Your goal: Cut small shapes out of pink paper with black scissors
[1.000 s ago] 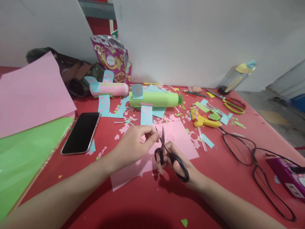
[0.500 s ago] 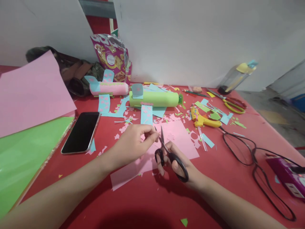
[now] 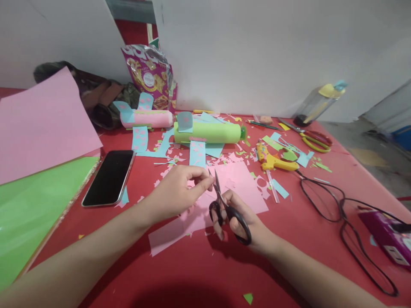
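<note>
My left hand (image 3: 180, 190) pinches a tiny pink paper scrap (image 3: 191, 185) between thumb and fingertips, just above a large pink sheet (image 3: 247, 188) lying on the red table. My right hand (image 3: 240, 220) grips black-handled scissors (image 3: 229, 209), fingers through the loops, blades pointing up and nearly together right beside the left fingertips. Beyond the hands lie a green paper roll (image 3: 208, 132) and a pink paper roll (image 3: 146, 119), each with blue paper fins.
A black phone (image 3: 109, 177) lies left, beside pink paper (image 3: 41, 124) and green paper (image 3: 32, 205). A yellow glue gun (image 3: 272, 161) with black cable (image 3: 337, 205), red-and-yellow scissors (image 3: 313, 140), a bottle (image 3: 316, 105), a snack bag (image 3: 150, 77) and paper scraps surround the work.
The scissor blades, spread apart a second ago, have come nearly together next to the pinched scrap. Both hands shifted slightly upward.
</note>
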